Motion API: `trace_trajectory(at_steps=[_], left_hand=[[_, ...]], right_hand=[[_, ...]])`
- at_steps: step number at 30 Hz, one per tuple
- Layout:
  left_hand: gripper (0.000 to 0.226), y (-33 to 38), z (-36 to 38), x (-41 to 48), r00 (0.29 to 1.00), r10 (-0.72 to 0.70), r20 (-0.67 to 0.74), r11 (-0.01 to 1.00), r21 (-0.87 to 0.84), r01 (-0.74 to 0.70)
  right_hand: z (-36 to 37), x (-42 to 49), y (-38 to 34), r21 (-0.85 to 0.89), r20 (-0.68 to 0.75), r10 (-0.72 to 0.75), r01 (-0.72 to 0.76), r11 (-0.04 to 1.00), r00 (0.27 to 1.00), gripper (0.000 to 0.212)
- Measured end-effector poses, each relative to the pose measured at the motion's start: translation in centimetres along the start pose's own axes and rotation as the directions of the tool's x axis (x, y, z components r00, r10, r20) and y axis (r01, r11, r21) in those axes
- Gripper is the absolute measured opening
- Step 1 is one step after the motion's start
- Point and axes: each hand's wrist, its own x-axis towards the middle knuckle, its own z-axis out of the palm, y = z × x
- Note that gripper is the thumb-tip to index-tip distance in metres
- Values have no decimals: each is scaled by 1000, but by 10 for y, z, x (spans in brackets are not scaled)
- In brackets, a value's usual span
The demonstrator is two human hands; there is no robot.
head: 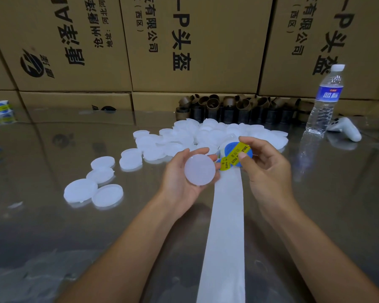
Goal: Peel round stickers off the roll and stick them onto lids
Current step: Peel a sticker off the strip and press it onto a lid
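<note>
Stacked brown cardboard boxes (195, 40) with black print wall off the back, all closed, contents out of sight, and in front of them lies a glossy, reflective tabletop (53, 226). Centre stage, the person's left hand (179, 184) cradles a round, translucent white plastic lid (199, 169), fingers and thumb curled round its rim, flat face up toward the camera. Right beside it, the right hand (267, 171) pinches a round blue sticker with a yellow band (239, 152) between thumb and fingertips, holding it just off the lid's right edge, the two close but not clearly touching. From under that sticker a long white backing strip (225, 226) runs down between the forearms to the bottom edge. Behind the hands sprawls a loose heap of matching white round lids (184, 136), overlapping one another, with four more lids (92, 189) lying apart at the front left. Against the boxes sits a cluster of short brown cardboard tube cores (239, 108), hollow ends showing. Over on the right stands a clear plastic water bottle with a blue label and white cap (324, 101), upright and capped; the water level is hard to read. A white game controller (346, 130) lies just beside it. Blue-and-yellow sticker rolls (0, 112) sit at the far left edge.
</note>
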Motion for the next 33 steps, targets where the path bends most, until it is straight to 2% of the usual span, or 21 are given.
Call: trace_trajectory(at_steps=[4,8,12,15,19,22,27,33], left_hand=[[41,-2,0,-2,997,-44,62,997,61,40],[50,-5,-1,0,992,-79,95,983,174,62],[58,-8,-4,3,985,-126,119,965,245,94],[62,-10,-7,4,979,-141,147,961,257,100],[75,-12,-9,7,965,-177,194,956,266,122],[82,-10,-8,7,930,-220,295,939,321,120],[84,-9,-8,6,895,-237,377,948,291,129],[87,-10,-7,4,903,-227,364,962,225,151]], right_hand=[[0,-3,-3,32,31,-10,9,999,999,39],[1,-4,-4,145,63,52,-60,988,997,40],[2,-6,-7,168,138,68,-91,982,988,29],[4,-9,-8,117,203,44,-69,991,978,22],[7,-11,-7,55,296,34,-52,997,955,26],[8,-12,-5,8,337,43,-49,999,940,30],[8,-13,-4,-68,352,54,-32,997,934,29],[6,-12,-1,-122,348,51,-9,993,936,26]])
